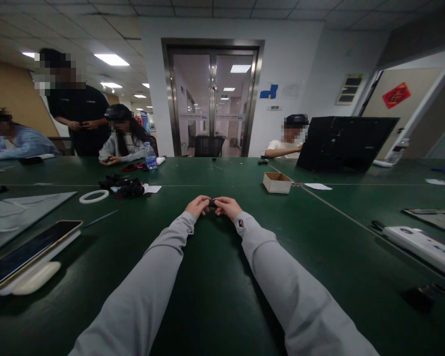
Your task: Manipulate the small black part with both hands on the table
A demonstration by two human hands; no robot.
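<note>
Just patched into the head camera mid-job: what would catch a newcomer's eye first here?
First, two grey-sleeved arms meeting mid-table, where the left hand and right hand pinch a small black part together above the dark green table. Next, the small open cardboard box beyond on the right, and the white ring on the left.

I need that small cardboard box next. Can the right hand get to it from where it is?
Probably yes. The box sits on the table beyond and to the right of the right hand, with bare green tabletop between them. That hand is pinching a small black part with the left hand.
</note>
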